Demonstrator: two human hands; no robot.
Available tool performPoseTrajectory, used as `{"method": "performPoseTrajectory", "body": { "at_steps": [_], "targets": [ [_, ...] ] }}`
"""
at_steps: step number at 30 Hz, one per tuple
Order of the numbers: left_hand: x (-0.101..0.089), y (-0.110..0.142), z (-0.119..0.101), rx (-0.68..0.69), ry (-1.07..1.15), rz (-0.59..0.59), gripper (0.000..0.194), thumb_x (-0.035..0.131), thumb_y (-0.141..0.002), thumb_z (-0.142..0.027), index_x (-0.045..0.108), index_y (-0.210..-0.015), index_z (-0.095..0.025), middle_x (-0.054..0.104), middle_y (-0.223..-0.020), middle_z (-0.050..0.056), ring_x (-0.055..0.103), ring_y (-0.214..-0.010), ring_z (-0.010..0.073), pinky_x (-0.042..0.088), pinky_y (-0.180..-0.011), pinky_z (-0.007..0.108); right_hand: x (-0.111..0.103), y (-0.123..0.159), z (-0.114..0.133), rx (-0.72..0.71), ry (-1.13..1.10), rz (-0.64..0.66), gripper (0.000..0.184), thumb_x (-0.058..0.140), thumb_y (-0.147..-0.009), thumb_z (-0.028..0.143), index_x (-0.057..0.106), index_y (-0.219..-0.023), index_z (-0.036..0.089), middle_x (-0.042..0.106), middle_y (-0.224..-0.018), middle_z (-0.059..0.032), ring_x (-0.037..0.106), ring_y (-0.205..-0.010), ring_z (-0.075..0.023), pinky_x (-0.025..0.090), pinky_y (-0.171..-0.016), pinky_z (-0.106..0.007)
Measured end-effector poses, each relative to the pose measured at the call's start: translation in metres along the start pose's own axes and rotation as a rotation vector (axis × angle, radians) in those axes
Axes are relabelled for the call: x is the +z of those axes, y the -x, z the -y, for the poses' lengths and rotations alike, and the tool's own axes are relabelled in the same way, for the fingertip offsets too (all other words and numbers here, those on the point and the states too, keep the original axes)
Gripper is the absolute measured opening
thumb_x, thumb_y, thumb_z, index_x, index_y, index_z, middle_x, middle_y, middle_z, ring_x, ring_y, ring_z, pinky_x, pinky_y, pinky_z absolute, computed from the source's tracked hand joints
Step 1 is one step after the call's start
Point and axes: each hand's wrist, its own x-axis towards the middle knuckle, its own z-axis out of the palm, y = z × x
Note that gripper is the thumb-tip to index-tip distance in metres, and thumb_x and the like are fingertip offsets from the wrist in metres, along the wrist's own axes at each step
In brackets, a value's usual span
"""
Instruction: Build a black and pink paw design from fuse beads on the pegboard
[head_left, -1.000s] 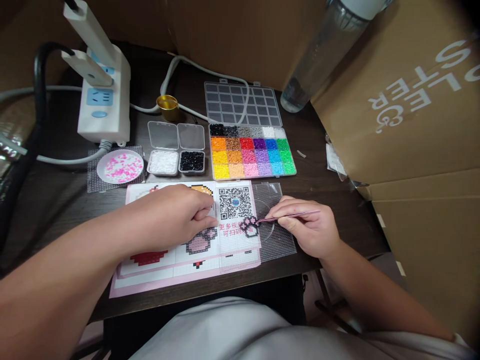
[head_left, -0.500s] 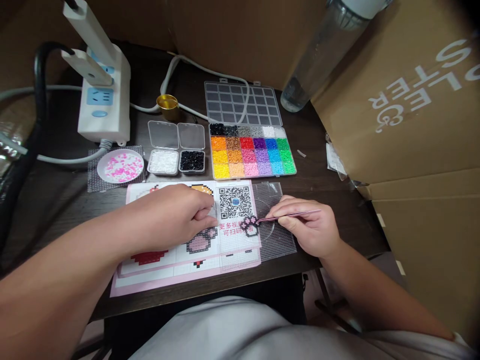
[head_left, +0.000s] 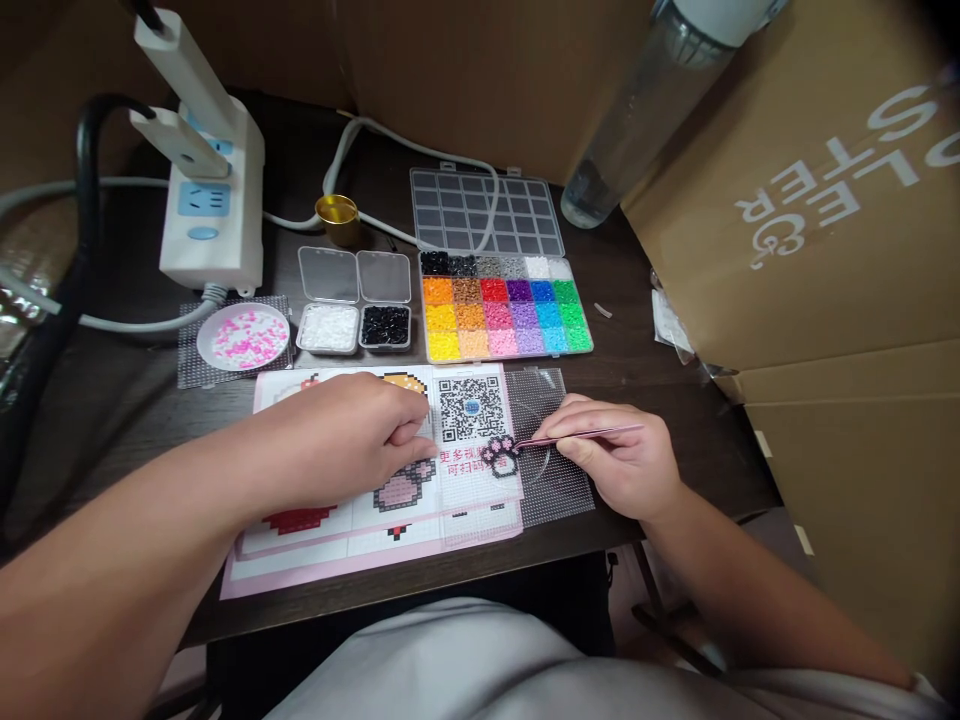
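Pink tweezers (head_left: 592, 434) are held in my right hand (head_left: 626, 455), their tips at a small paw-shaped bead piece (head_left: 500, 456) with a black outline and pink toe pads. The paw lies on a clear pegboard (head_left: 555, 490) that partly overlaps the printed pattern sheet (head_left: 360, 540). My left hand (head_left: 382, 425) rests over the sheet, fingers curled in; whether anything is between them is hidden. Below its fingertips shows a printed pink and grey paw pattern (head_left: 397, 490). A QR code (head_left: 472, 409) is printed to its right.
Behind the sheet stand a many-coloured bead box (head_left: 508, 305), small boxes of white beads (head_left: 328, 328) and black beads (head_left: 385, 327), and a plate (head_left: 213, 362) of pink and white beads. A power strip (head_left: 210, 220), gold cup (head_left: 338, 218) and clear bottle (head_left: 637, 120) stand farther back.
The whole view has shifted slightly. Both hands, the tweezers and the bead paw keep nearly the same places.
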Motion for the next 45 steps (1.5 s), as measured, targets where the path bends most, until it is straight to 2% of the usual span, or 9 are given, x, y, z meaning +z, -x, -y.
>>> {"method": "performPoseTrajectory", "body": {
  "at_steps": [11, 15, 20, 23, 26, 28, 31, 39, 45],
  "targets": [
    [-0.003, 0.003, -0.003, -0.012, 0.025, -0.006, 0.039, 0.062, -0.086, -0.045, 0.042, -0.059, -0.024, 0.052, -0.056, 0.001, 0.041, -0.052, 0.0166, 0.025, -0.053, 0.033, -0.001, 0.0, 0.001, 0.046, -0.011, -0.025, 0.016, 0.069, -0.092, 0.016, 0.084, -0.094, 0.021, 0.082, -0.085, -0.0096, 0.074, -0.075, -0.0228, 0.061, -0.069, -0.039],
    [-0.004, 0.007, -0.005, -0.015, 0.046, -0.015, 0.036, 0.059, -0.087, -0.042, 0.042, -0.061, -0.024, 0.053, -0.059, 0.001, 0.042, -0.056, 0.0182, 0.026, -0.054, 0.033, -0.004, -0.002, -0.001, 0.001, -0.03, -0.119, 0.016, 0.069, -0.095, 0.017, 0.084, -0.097, 0.023, 0.082, -0.088, -0.0091, 0.075, -0.079, -0.0238, 0.062, -0.075, -0.042],
    [-0.006, 0.012, -0.007, -0.012, 0.069, -0.006, 0.033, 0.056, -0.089, -0.04, 0.041, -0.064, -0.024, 0.056, -0.065, 0.002, 0.046, -0.059, 0.0191, 0.027, -0.055, 0.033, -0.005, -0.036, 0.005, 0.037, 0.046, -0.189, 0.015, 0.07, -0.094, 0.019, 0.084, -0.092, 0.024, 0.083, -0.09, -0.0064, 0.079, -0.083, -0.0216, 0.066, -0.076, -0.035],
    [-0.007, 0.013, -0.007, -0.01, 0.056, -0.012, 0.033, 0.056, -0.089, -0.04, 0.04, -0.064, -0.024, 0.056, -0.065, 0.002, 0.046, -0.059, 0.0191, 0.027, -0.055, 0.032, -0.001, -0.064, 0.004, 0.01, 0.156, -0.246, 0.011, 0.073, -0.088, 0.019, 0.084, -0.089, 0.022, 0.084, -0.091, -0.0068, 0.079, -0.084, -0.022, 0.068, -0.078, -0.037],
    [-0.007, 0.013, -0.007, -0.007, 0.055, -0.02, 0.033, 0.056, -0.089, -0.039, 0.041, -0.064, -0.024, 0.056, -0.065, 0.002, 0.047, -0.059, 0.0188, 0.028, -0.055, 0.033, 0.005, -0.08, -0.008, 0.03, 0.159, -0.287, 0.012, 0.072, -0.086, 0.02, 0.084, -0.086, 0.02, 0.083, -0.086, -0.0067, 0.077, -0.074, -0.019, 0.067, -0.069, -0.034],
    [-0.007, 0.013, -0.007, -0.011, 0.062, -0.011, 0.033, 0.057, -0.089, -0.039, 0.041, -0.064, -0.024, 0.056, -0.065, 0.002, 0.046, -0.058, 0.0185, 0.027, -0.055, 0.033, 0.009, -0.081, -0.017, 0.063, 0.154, -0.295, 0.013, 0.07, -0.087, 0.021, 0.083, -0.084, 0.019, 0.082, -0.082, -0.0071, 0.073, -0.064, -0.0165, 0.064, -0.06, -0.03],
    [-0.007, 0.012, -0.007, -0.035, 0.067, 0.009, 0.034, 0.056, -0.089, -0.042, 0.042, -0.064, -0.024, 0.057, -0.065, 0.002, 0.046, -0.057, 0.0184, 0.026, -0.054, 0.033, 0.01, -0.074, -0.023, 0.071, 0.175, -0.297, 0.014, 0.069, -0.087, 0.021, 0.082, -0.082, 0.018, 0.082, -0.08, -0.0072, 0.072, -0.062, -0.0159, 0.063, -0.058, -0.03],
    [-0.007, 0.011, -0.008, -0.08, 0.048, 0.051, 0.035, 0.054, -0.091, -0.046, 0.045, -0.065, -0.024, 0.059, -0.067, 0.002, 0.048, -0.06, 0.0183, 0.028, -0.056, 0.033, 0.006, -0.07, -0.023, 0.089, 0.18, -0.247, 0.014, 0.07, -0.086, 0.022, 0.083, -0.082, 0.02, 0.083, -0.085, -0.007, 0.078, -0.077, -0.0202, 0.067, -0.073, -0.035],
    [-0.006, 0.01, -0.008, -0.09, 0.033, 0.057, 0.036, 0.052, -0.091, -0.05, 0.046, -0.067, -0.024, 0.062, -0.07, 0.002, 0.051, -0.062, 0.019, 0.029, -0.057, 0.033, 0.007, -0.07, -0.026, 0.096, 0.186, -0.241, 0.015, 0.07, -0.087, 0.024, 0.084, -0.084, 0.021, 0.084, -0.087, -0.0073, 0.079, -0.08, -0.0212, 0.067, -0.077, -0.037]
  ]
}}
